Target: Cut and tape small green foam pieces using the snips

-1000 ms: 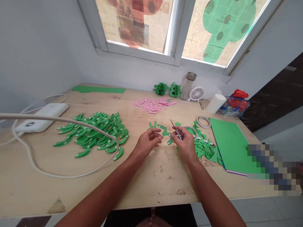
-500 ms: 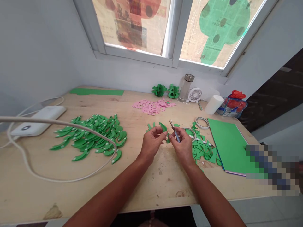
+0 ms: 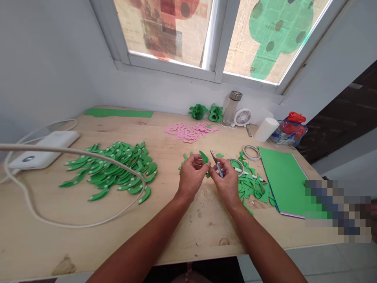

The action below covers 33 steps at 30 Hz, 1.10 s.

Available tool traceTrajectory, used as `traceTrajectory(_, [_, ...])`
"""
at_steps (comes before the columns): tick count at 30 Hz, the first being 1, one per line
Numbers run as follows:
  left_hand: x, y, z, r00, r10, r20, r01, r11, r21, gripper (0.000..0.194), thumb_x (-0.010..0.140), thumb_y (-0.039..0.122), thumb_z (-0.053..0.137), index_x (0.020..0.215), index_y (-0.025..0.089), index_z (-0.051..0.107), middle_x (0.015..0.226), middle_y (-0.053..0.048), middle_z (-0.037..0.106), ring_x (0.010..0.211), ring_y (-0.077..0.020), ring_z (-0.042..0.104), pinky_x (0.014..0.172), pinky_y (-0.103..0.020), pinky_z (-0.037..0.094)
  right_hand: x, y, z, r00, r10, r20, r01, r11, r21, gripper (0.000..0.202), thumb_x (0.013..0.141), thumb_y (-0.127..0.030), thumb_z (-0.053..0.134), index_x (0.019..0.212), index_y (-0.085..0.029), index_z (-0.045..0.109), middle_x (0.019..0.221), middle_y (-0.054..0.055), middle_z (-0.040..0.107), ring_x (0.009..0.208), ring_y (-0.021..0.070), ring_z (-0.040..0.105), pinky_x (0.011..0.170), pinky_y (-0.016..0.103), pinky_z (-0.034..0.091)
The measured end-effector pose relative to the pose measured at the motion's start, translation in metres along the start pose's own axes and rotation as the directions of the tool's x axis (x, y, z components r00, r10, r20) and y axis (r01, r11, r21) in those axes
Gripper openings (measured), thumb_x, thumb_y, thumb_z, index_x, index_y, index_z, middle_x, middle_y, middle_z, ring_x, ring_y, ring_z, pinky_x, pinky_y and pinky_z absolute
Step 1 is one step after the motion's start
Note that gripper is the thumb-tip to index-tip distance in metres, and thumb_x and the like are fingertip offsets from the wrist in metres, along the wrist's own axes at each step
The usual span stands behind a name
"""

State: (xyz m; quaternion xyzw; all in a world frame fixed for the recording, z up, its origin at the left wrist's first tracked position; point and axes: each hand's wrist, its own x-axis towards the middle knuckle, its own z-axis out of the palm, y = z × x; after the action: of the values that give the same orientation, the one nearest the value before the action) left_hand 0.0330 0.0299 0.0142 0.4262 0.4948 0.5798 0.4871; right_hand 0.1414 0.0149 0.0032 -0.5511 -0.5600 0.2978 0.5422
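Note:
A small green paper piece (image 3: 203,157) stands up from between the closed fingers of my left hand (image 3: 192,177). Right beside it, my right hand (image 3: 226,181) is closed on small scissors (image 3: 218,168) with blue handles, their blades pointing up and away. The fingertips of both hands meet or nearly meet at the lower end of the green piece. Green scraps (image 3: 253,186) lie to the right of my right hand, around a roll of tape (image 3: 236,166). Curved green pieces with white tabs form a pile (image 3: 118,167) on the left.
Pink cutouts (image 3: 188,131), two green paper shapes (image 3: 198,111), a glass bottle (image 3: 231,108), a small fan (image 3: 242,117) and a white roll (image 3: 266,129) stand or lie behind. Green sheets (image 3: 290,181) lie right; a cable (image 3: 70,148) loops past a white device (image 3: 45,149) at left.
The green piece in my left hand is now more upright, and my hands have come closer together. The scissors stay in my right hand.

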Motion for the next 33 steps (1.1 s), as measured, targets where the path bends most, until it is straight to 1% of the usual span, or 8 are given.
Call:
traceTrajectory(4, [-0.002, 0.002, 0.002, 1.0, 0.008, 0.005, -0.008, 1.0, 0.001, 0.024, 0.063, 0.026, 0.064, 0.083, 0.014, 0.06, 0.077, -0.004, 0.064, 0.061, -0.0128, 0.058, 0.055, -0.024, 0.048, 0.0, -0.003, 0.001, 1.0, 0.006, 0.003, -0.006, 1.0, 0.014, 0.03, 0.07, -0.027, 0.064, 0.098, -0.017, 0.061, 0.069, -0.001, 0.057, 0.055, 0.011, 0.051, 0.051, 0.022, 0.043])
traceTrajectory(8, [-0.003, 0.003, 0.001, 1.0, 0.009, 0.026, -0.009, 1.0, -0.025, 0.02, 0.066, 0.026, 0.06, 0.082, 0.015, 0.062, 0.073, -0.002, 0.062, 0.062, -0.0125, 0.057, 0.056, -0.023, 0.047, -0.001, -0.003, 0.001, 1.0, 0.013, 0.009, -0.013, 1.0, 0.017, 0.03, 0.07, -0.026, 0.064, 0.098, -0.017, 0.061, 0.071, 0.0, 0.058, 0.058, 0.0119, 0.052, 0.055, 0.024, 0.045])
traceTrajectory(15, [-0.001, 0.004, 0.003, 0.984, -0.175, 0.038, 0.179, 0.966, -0.188, 0.019, 0.056, 0.026, 0.064, 0.07, 0.014, 0.062, 0.065, 0.001, 0.058, 0.057, -0.011, 0.052, 0.054, -0.022, 0.043, -0.001, 0.002, 0.002, 0.999, 0.033, 0.006, -0.034, 0.998, 0.045, 0.033, 0.069, -0.028, 0.065, 0.099, -0.016, 0.061, 0.074, 0.002, 0.06, 0.062, 0.0131, 0.054, 0.057, 0.025, 0.046])
traceTrajectory(18, [0.002, 0.004, 0.002, 0.98, -0.196, 0.034, 0.199, 0.956, -0.217, 0.021, 0.054, 0.028, 0.067, 0.068, 0.013, 0.063, 0.063, 0.001, 0.056, 0.055, -0.0093, 0.049, 0.054, -0.022, 0.04, 0.0, -0.003, 0.002, 0.998, 0.062, 0.005, -0.062, 0.989, 0.131, 0.033, 0.07, -0.03, 0.065, 0.099, -0.016, 0.061, 0.076, 0.003, 0.061, 0.064, 0.0135, 0.055, 0.058, 0.025, 0.046])
traceTrajectory(22, [0.004, 0.005, -0.001, 0.985, -0.17, 0.021, 0.171, 0.968, -0.181, 0.023, 0.052, 0.031, 0.071, 0.065, 0.013, 0.063, 0.056, 0.003, 0.052, 0.05, -0.0074, 0.043, 0.051, -0.021, 0.037, 0.002, -0.012, -0.002, 0.986, 0.167, -0.007, -0.16, 0.953, 0.256, 0.033, 0.07, -0.035, 0.063, 0.097, -0.016, 0.061, 0.08, 0.004, 0.062, 0.06, 0.012, 0.053, 0.052, 0.023, 0.043])
traceTrajectory(25, [0.003, 0.008, -0.004, 0.982, -0.167, 0.088, 0.177, 0.975, -0.132, 0.024, 0.054, 0.034, 0.071, 0.06, 0.013, 0.062, 0.05, 0.004, 0.047, 0.046, -0.0067, 0.037, 0.046, -0.021, 0.03, 0.004, -0.014, -0.005, 0.977, 0.209, 0.032, -0.209, 0.927, 0.312, 0.033, 0.071, -0.036, 0.062, 0.097, -0.016, 0.06, 0.07, 0.0, 0.059, 0.049, 0.0085, 0.044, 0.043, 0.021, 0.034])
traceTrajectory(28, [0.001, 0.01, -0.006, 0.976, -0.164, 0.141, 0.178, 0.98, -0.093, 0.023, 0.057, 0.035, 0.069, 0.057, 0.013, 0.062, 0.048, 0.004, 0.046, 0.046, -0.0064, 0.035, 0.046, -0.021, 0.027, 0.005, -0.014, -0.007, 0.975, 0.214, 0.056, -0.221, 0.923, 0.314, 0.031, 0.072, -0.035, 0.062, 0.096, -0.016, 0.06, 0.063, -0.003, 0.054, 0.047, 0.0076, 0.041, 0.043, 0.02, 0.031])
traceTrajectory(33, [0.0, 0.011, -0.01, 0.977, -0.153, 0.149, 0.162, 0.985, -0.053, 0.021, 0.06, 0.035, 0.067, 0.058, 0.014, 0.063, 0.052, 0.003, 0.049, 0.047, -0.0071, 0.037, 0.046, -0.021, 0.028, 0.003, -0.012, -0.008, 0.985, 0.161, 0.065, -0.172, 0.957, 0.233, 0.027, 0.075, -0.037, 0.059, 0.089, -0.014, 0.063, 0.054, -0.004, 0.05, 0.051, 0.0097, 0.045, 0.049, 0.022, 0.034])
